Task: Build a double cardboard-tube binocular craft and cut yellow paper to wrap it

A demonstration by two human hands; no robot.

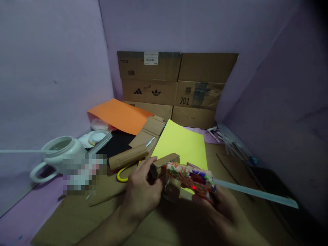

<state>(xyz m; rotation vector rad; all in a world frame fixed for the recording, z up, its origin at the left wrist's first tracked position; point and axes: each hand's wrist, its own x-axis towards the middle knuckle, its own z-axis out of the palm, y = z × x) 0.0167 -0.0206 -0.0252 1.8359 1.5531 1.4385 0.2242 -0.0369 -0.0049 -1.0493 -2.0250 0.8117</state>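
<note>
There's one glue gun [180, 173] and one pot [74, 148].

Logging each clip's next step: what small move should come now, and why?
Perhaps squeeze the glue gun over the cardboard piece: its red light is lit, the right hand grips it, and it sits close to that piece and the left hand.

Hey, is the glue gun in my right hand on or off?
Apparently on: a small red light glows on the side of the glue gun. I can't tell whether it's hot.
</note>
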